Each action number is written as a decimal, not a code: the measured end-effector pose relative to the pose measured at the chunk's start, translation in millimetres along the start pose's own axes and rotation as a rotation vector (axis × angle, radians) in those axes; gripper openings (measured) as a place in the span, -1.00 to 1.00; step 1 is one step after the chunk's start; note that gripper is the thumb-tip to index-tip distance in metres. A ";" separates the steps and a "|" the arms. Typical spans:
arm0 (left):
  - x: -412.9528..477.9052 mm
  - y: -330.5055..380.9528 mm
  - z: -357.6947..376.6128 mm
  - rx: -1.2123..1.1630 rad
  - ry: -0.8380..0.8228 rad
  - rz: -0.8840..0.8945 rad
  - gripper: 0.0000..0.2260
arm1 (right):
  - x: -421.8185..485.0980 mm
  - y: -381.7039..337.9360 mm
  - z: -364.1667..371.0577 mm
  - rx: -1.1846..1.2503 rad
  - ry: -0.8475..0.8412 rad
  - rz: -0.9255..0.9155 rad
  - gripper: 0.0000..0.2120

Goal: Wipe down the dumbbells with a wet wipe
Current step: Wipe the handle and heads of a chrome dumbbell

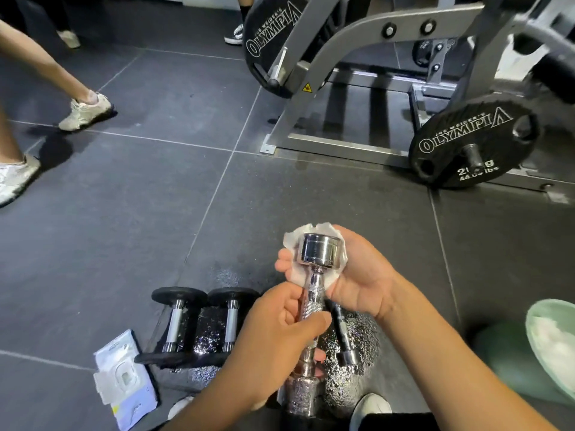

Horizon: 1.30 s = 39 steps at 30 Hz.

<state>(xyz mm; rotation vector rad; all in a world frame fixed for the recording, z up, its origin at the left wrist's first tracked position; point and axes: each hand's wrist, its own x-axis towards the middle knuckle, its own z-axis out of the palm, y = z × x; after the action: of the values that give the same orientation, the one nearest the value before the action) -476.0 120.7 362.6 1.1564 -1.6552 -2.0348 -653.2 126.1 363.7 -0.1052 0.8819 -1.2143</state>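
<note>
On a dark tiled gym floor (130, 219), sneakered feet (85, 112) of passers-by cross the far left edge. Lower down, a white wet-wipe packet (124, 379) lies flat on the tiles, just beside two black-plated dumbbells (202, 325) resting side by side. Glittering wet patches mark the floor around and behind them.

At centre, the person's left hand (280, 331) is clamped around the knurled grip of a chrome dumbbell (312, 293), held nearly upright above the floor. Its lower head sits close to the camera, partly hidden by the left wrist. Another small chrome dumbbell (343, 340) lies on the floor behind it, mostly blocked by the held bar.

The right hand (354, 272) cups a white wet wipe (298, 272) against the upper head, fingers curled closed round wipe and metal together.

Beyond, a grey steel machine frame (336, 88) carries black weight plates (466, 144) lettered "Olympia". At the far right edge sits a pale green bin (547, 343) with crumpled white material inside.
</note>
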 end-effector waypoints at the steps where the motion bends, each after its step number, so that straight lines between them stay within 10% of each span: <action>1: 1.2 0.7 -0.8 -0.034 0.018 0.003 -0.92 | 0.8 3.7 1.4 0.048 0.007 -0.023 -0.52; 17: 17.3 -0.6 -15.9 -0.079 0.252 0.012 -0.80 | 11.5 40.0 16.5 -0.439 0.143 -0.117 -0.54; 24: 22.0 -4.8 -14.0 0.204 0.311 0.065 -0.80 | 12.8 43.1 25.0 -0.403 0.074 -0.116 -0.75; 39: 28.6 15.3 -35.0 -0.119 0.202 -0.057 -0.66 | 10.4 45.2 10.1 -0.337 0.261 -0.107 -0.86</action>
<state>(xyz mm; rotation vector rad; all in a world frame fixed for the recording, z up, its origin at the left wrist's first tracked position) -473.3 73.0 364.0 1.3316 -1.4024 -1.9473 -611.3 131.0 341.9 -0.2722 1.3200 -1.1857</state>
